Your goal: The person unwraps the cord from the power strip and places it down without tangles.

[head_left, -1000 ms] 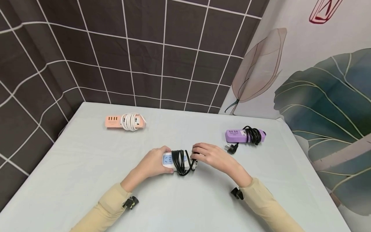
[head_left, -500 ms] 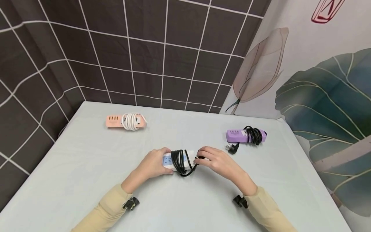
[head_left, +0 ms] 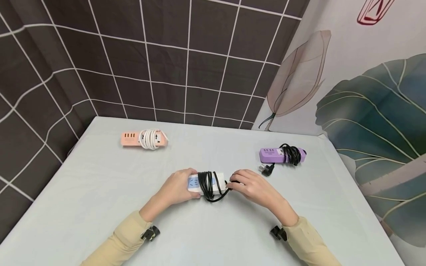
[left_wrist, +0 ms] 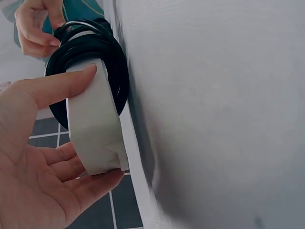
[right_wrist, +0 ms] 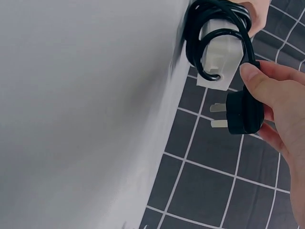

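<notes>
A white power strip [head_left: 194,183] with blue socket panels lies near the middle of the table, several turns of black cord [head_left: 207,184] wound round it. My left hand [head_left: 178,186] grips its left end, thumb on the near side and fingers on the far side; the left wrist view shows the thumb [left_wrist: 78,82] pressed on the white casing. At the other end, my right hand [head_left: 251,184] pinches the cord close to its black plug [right_wrist: 245,113]. The plug's metal prongs stick out beside the strip's end in the right wrist view, and one cord loop hangs slack.
A pink power strip [head_left: 129,139] wrapped in white cord [head_left: 149,139] lies at the back left. At the right lies a purple power strip [head_left: 270,155] with black cord, its plug [head_left: 267,170] resting in front. Dark gridded cloth [head_left: 166,66] rises behind the table.
My right hand has drawn the plug end of the cord to the right, off the strip's end. The left hand keeps its grip on the strip in nearly the same place.
</notes>
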`<action>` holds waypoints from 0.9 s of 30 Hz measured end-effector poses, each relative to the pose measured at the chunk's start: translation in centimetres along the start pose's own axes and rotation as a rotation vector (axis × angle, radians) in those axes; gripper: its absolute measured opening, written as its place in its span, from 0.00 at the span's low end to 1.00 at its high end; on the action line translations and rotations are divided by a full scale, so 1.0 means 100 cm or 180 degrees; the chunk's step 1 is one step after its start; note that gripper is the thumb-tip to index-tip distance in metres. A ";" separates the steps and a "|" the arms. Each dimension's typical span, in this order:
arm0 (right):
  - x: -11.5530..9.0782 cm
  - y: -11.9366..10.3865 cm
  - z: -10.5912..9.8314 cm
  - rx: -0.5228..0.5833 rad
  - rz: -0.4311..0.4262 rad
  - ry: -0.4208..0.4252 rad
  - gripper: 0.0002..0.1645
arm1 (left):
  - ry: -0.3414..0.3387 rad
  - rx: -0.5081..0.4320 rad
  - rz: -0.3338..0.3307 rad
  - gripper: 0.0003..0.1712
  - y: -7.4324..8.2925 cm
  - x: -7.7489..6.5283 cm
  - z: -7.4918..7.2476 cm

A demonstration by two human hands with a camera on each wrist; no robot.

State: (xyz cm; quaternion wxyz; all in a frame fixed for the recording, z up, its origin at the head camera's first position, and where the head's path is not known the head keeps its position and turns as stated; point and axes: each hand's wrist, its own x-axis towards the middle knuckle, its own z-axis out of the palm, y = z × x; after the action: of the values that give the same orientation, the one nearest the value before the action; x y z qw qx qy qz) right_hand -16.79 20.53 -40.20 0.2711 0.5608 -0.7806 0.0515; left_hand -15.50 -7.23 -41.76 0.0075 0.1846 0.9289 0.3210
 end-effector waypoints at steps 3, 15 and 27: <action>0.000 0.002 0.001 -0.0028 0.0006 0.0010 0.12 | 0.0025 0.0044 -0.0033 0.41 0.000 0.003 0.000; 0.000 0.005 0.007 -0.0102 0.0054 0.0001 0.11 | 0.0060 0.0104 -0.0064 0.42 -0.002 0.016 -0.004; -0.005 0.001 0.009 -0.0034 0.0092 -0.0003 0.09 | 0.0005 0.0139 -0.0056 0.42 -0.001 0.015 -0.004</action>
State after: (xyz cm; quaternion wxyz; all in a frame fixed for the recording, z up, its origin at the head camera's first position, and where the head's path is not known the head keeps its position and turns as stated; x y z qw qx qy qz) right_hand -17.12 20.66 -41.15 0.2729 0.5479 -0.7891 0.0509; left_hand -16.98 -7.06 -41.36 0.0056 0.1763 0.9373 0.3006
